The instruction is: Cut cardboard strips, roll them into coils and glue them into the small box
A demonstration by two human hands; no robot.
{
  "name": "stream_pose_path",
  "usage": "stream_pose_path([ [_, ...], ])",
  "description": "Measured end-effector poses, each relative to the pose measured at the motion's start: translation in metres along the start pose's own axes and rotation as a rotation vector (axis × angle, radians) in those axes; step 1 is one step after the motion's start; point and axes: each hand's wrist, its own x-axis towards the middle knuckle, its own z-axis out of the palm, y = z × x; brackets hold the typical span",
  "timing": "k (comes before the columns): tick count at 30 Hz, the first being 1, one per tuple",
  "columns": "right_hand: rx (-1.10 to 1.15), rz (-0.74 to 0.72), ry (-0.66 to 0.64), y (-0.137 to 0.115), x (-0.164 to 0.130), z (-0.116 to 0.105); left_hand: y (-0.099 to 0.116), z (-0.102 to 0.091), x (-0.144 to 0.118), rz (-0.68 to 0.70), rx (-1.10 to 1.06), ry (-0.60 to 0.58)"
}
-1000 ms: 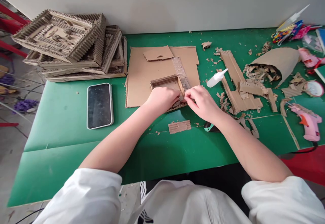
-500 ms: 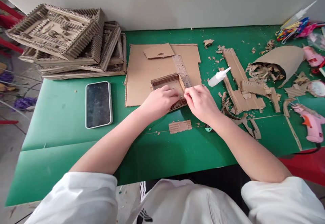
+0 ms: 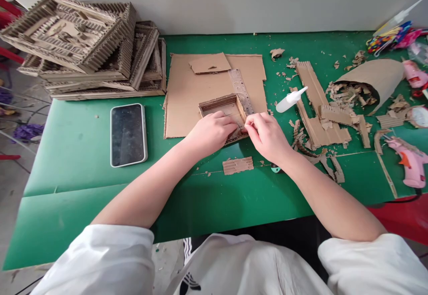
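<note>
A small shallow cardboard box [image 3: 219, 103] with raised walls rests at the front of a flat cardboard sheet [image 3: 183, 108]. My left hand [image 3: 214, 130] lies over the box's near left side, its fingers curled down onto the near wall and hiding part of it. At the near right corner my right hand [image 3: 267, 134] is closed, thumb and forefinger pinched against the box's edge. Whether a small piece sits between those fingertips is hidden. A clear ruler [image 3: 240, 89] lies along the box's right side. In front lies a ribbed cardboard strip [image 3: 238, 165].
Stacked cardboard frames [image 3: 90, 59] stand at the back left, above a phone [image 3: 128, 134]. Rightward are a white glue bottle [image 3: 288, 102], torn cardboard strips [image 3: 314, 94], a rolled cardboard cone [image 3: 384, 79] with scraps and a pink glue gun [image 3: 411, 163]. A wall [image 3: 250, 3] closes the back.
The whole view has shifted slightly. Both hands stay at the box's near side in almost the same pose, and the box appears unmoved on the sheet.
</note>
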Motion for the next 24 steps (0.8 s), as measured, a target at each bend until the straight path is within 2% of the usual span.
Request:
stream_pose_path([
  [4, -0.051, 0.002, 0.070, 0.0009, -0.0003, 0.0021, -0.0020, 0.0016, -0.0005, -0.048, -0.006, 0.069],
  [11, -0.051, 0.013, 0.042, -0.0026, 0.0002, 0.0064, 0.0021, 0.0037, 0.0009, -0.096, 0.116, -0.031],
  [24, -0.004, 0.042, 0.048, -0.0035, -0.0019, 0.0020, 0.0006, -0.0013, 0.0035, -0.117, 0.058, -0.041],
])
